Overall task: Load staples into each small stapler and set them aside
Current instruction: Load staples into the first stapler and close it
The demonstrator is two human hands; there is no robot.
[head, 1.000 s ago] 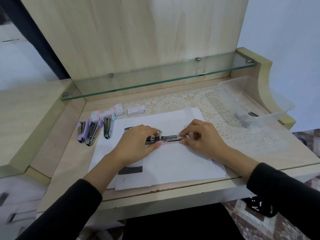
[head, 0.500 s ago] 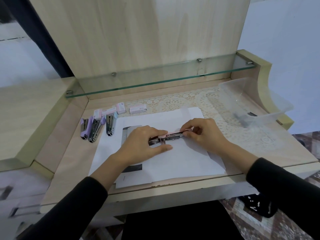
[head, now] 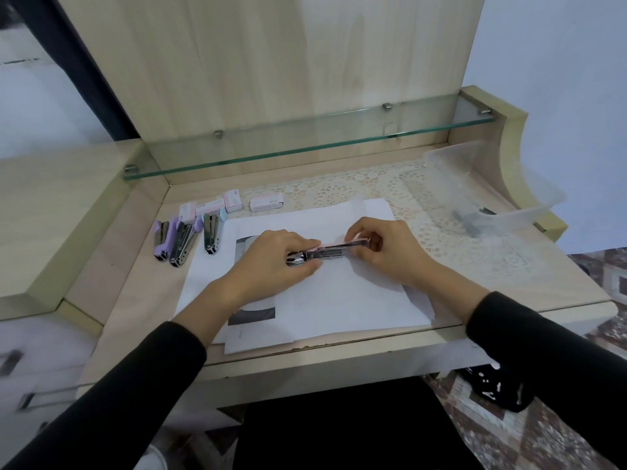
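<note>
Pink stapler (head: pixel 330 253) lies lengthwise left to right over the white paper (head: pixel 339 300) at mid-desk, held at both ends.

Left hand (head: pixel 268 262): palm down, fingers curled over the metal front end, thumb on its near side, gripping.

Right hand (head: pixel 393 252): fingers curled, pinching the pink rear end.

Both forearms enter from the near edge, angled inward.

Whether the stapler touches the paper: cannot tell.

Three other staplers (head: pixel 181 244) lie side by side far left, with staple boxes (head: pixel 234 200) just beyond them.
</note>
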